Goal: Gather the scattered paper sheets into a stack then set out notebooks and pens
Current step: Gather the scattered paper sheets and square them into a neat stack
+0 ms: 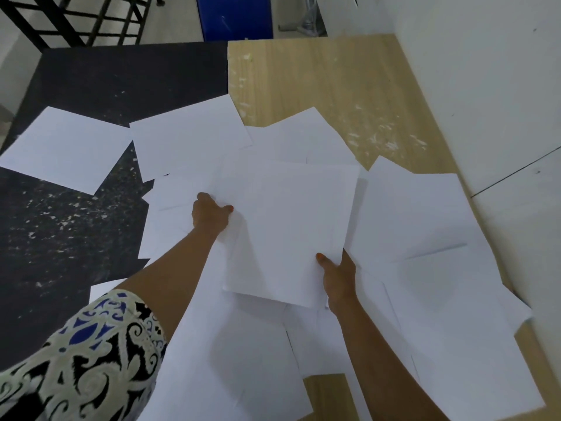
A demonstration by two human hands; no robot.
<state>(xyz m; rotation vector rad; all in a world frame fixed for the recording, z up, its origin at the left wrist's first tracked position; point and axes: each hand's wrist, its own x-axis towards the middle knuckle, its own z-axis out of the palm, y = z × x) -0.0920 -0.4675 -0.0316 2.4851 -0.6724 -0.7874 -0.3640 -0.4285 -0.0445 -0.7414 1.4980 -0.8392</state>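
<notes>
Several white paper sheets lie scattered across a dark table (76, 238) and a light wooden table (349, 86). In the middle I hold a small bundle of sheets (288, 226) a little above the others. My left hand (211, 215) pinches its left edge, thumb on top. My right hand (338, 278) grips its near right corner, thumb on top. One loose sheet (66, 148) lies apart at the far left on the dark table. More loose sheets (425, 268) overlap at the right and close to me. No notebooks or pens are in view.
A white wall (501, 101) runs along the wooden table's right side. Beyond the tables stand a blue bin (233, 16) and a black metal frame (76, 19). The far part of the wooden table carries only white flecks.
</notes>
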